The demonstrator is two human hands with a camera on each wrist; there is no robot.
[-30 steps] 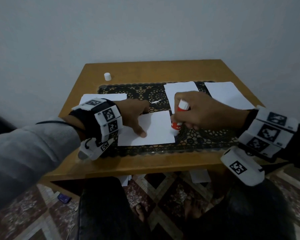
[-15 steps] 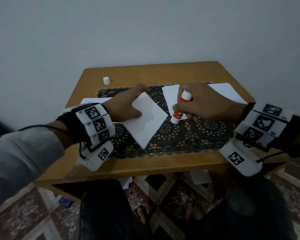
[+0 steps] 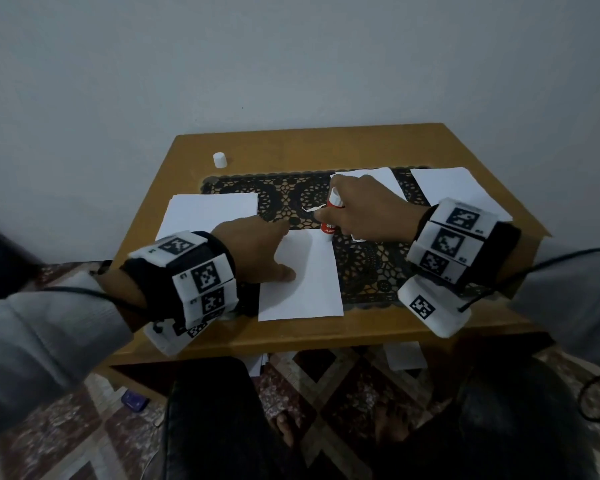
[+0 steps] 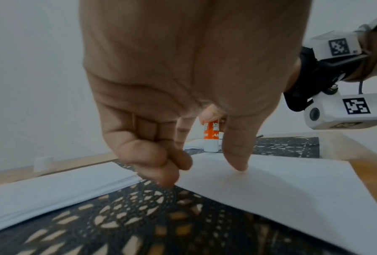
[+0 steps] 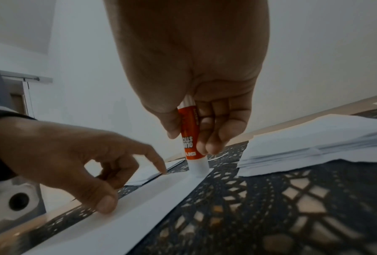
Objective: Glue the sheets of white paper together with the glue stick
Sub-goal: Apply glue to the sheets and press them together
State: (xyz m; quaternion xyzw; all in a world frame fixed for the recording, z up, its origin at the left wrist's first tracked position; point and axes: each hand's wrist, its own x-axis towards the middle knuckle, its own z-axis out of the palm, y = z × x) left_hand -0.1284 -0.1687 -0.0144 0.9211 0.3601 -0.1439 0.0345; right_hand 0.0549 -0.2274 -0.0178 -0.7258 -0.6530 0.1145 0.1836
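Note:
A white sheet [image 3: 305,285] lies flat on the black lace mat [image 3: 371,271], its near end over the table's front strip. My left hand [image 3: 267,251] presses it down: the thumb [image 4: 237,155] rests on the paper [image 4: 281,186], the index finger touches its far edge, and the other fingers are curled. My right hand [image 3: 361,209] grips the red and white glue stick [image 3: 329,226] upright. The stick [image 5: 189,134] has its white tip on the sheet's [image 5: 139,215] far right corner. The stick [image 4: 211,131] also shows behind my left fingers.
A white cap [image 3: 219,159] stands at the table's back left. Paper stacks lie at the left [image 3: 208,213], under my right hand [image 3: 381,178] and at the right [image 3: 454,192]. A torn scrap [image 3: 309,208] lies on the mat. Loose sheets [image 3: 402,356] lie on the floor under the table.
My left hand lifted and turned the sheet, then laid it down lengthwise nearer the front edge. The glue stick rose off the near right corner and now touches the far right corner.

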